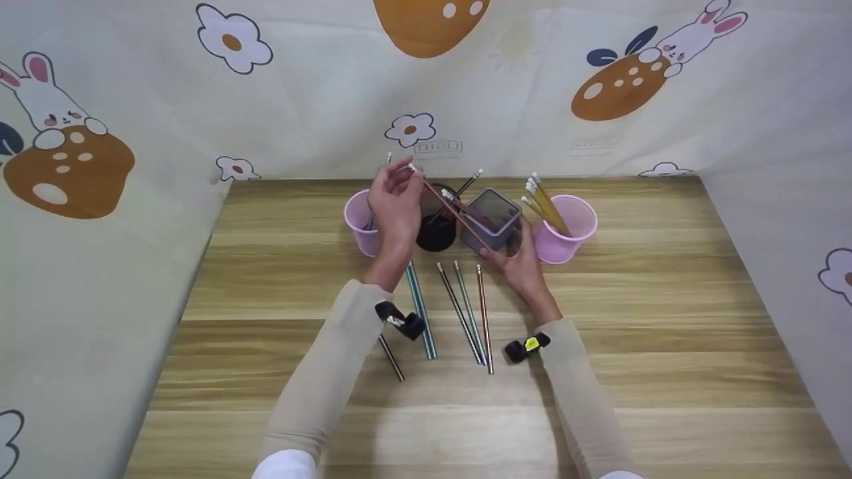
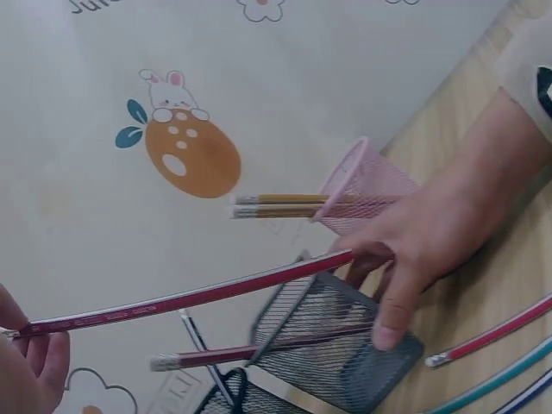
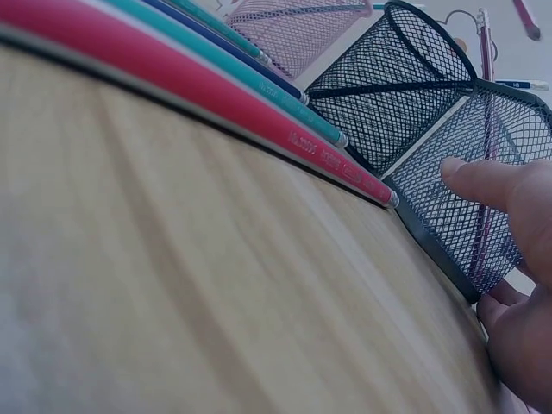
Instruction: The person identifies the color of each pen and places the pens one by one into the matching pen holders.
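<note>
My left hand (image 1: 397, 211) pinches a red pencil (image 2: 207, 297) near its white eraser end. The pencil slants down to the right, its other end close to my right hand and the cup rim in the left wrist view. My right hand (image 1: 527, 271) grips a square grey mesh pencil cup (image 3: 444, 185), thumb on the near side and fingers round the right side. Another red pencil (image 2: 207, 357) leans inside that cup, eraser up. Just left of it stands a round black mesh cup (image 1: 436, 238) with a dark pencil (image 1: 470, 181) in it.
A pink mesh cup (image 1: 356, 233) stands at the left. Another pink cup (image 1: 578, 226) at the right holds several yellow pencils (image 1: 547, 207). In front lie a red pencil (image 1: 485, 319), teal pencils (image 1: 422, 313) and dark pencils (image 1: 459, 313). A patterned cloth (image 1: 319, 120) hangs behind.
</note>
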Motion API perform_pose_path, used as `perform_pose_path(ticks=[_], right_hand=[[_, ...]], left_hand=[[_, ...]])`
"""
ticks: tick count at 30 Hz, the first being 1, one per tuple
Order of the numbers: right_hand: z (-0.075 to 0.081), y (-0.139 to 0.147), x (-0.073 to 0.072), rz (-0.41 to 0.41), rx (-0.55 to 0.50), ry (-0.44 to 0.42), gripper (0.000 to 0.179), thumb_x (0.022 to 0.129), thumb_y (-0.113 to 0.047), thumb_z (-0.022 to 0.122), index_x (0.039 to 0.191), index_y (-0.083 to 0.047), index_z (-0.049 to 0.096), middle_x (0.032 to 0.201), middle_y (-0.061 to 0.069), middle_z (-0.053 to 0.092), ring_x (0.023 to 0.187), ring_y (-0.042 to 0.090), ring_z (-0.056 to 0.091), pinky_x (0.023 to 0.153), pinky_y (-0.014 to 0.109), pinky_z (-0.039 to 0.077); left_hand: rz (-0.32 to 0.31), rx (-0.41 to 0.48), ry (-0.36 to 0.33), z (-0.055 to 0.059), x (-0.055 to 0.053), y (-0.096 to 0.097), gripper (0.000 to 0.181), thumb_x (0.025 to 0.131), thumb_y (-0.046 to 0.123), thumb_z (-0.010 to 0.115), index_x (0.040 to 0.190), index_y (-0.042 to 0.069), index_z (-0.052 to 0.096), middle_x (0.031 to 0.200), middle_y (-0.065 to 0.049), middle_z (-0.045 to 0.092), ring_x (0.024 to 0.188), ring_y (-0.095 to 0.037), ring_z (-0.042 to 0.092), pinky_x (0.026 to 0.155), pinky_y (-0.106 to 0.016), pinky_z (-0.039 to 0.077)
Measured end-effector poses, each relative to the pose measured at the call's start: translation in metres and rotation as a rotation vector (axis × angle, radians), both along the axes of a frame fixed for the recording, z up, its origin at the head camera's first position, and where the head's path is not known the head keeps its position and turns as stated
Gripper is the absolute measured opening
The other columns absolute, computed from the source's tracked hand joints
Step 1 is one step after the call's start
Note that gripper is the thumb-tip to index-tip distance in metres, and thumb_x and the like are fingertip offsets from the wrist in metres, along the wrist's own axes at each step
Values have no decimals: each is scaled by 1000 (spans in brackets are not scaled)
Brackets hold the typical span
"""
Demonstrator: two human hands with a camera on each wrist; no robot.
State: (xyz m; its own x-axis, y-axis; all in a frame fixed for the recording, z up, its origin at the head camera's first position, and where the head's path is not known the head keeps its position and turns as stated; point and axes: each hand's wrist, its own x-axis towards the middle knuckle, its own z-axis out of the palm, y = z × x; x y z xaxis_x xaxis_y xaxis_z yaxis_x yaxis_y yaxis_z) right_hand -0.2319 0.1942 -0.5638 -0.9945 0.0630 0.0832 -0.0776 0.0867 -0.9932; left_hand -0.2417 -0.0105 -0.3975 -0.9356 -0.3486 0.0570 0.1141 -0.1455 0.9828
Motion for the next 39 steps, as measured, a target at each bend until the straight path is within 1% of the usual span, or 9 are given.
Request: perform_pose_path(ticks=[4,8,14,17,19,23,27,33,39], right_hand=[[0,1,0,-1,-3,-2,100,80,-1,79,159,-13,18,157,26,34,146,42,36,124,47,29],[0,1,0,-10,9,-11,99,80,-2,79,159,-13,20,156,26,35,145,42,37,124,47,31],[-2,1,0,-3,4,50,99,80,1,79,158,-7,19,153,29,38,144,44,38,123,48,31],[-3,1,0,-2,6,49,98,80,0,79,158,-7,19,153,28,38,144,44,38,124,48,30],[-2,1,0,-5,12,39,98,80,-1,79,158,-8,20,153,27,38,144,43,39,124,47,30],[0,1,1,-8,18,19,99,80,-2,80,158,-10,19,155,25,37,145,41,38,124,45,30],[1,0,1,-9,7,3,100,80,-2,80,159,-13,19,156,25,36,145,41,38,124,45,30],[0,1,1,-12,5,-8,100,80,-3,80,159,-13,20,156,26,37,145,41,38,123,45,31],[-1,0,1,-13,-10,3,99,79,-1,80,158,-13,21,154,24,39,144,39,40,123,43,31]], left_hand=[[20,7,60,8,-5,1,29,94,2,65,122,-1,61,114,-18,66,102,-20,64,92,-29,58],[49,12,93,7,-9,4,28,94,2,64,123,0,61,119,-22,65,104,-20,63,91,-25,57],[62,-21,104,-9,-11,7,28,95,3,65,122,0,63,115,-16,67,107,-21,64,93,-25,56],[74,-34,105,-18,-10,9,26,94,3,66,120,-1,64,114,-18,68,107,-22,65,95,-25,55],[74,-42,109,-22,-10,11,26,94,2,66,119,-2,65,112,-20,69,103,-24,67,92,-25,57],[51,-96,98,-27,-9,15,23,94,4,66,116,-2,68,110,-20,72,100,-24,70,84,-25,60],[39,-147,62,-30,-9,18,21,94,7,67,114,1,71,111,-18,73,100,-22,72,83,-23,60],[50,-143,-1,-34,-10,21,21,93,7,69,113,2,72,111,-17,74,100,-22,71,83,-23,60],[19,-111,-73,-40,-10,21,21,93,8,69,113,3,72,110,-15,74,101,-22,72,86,-25,60]])
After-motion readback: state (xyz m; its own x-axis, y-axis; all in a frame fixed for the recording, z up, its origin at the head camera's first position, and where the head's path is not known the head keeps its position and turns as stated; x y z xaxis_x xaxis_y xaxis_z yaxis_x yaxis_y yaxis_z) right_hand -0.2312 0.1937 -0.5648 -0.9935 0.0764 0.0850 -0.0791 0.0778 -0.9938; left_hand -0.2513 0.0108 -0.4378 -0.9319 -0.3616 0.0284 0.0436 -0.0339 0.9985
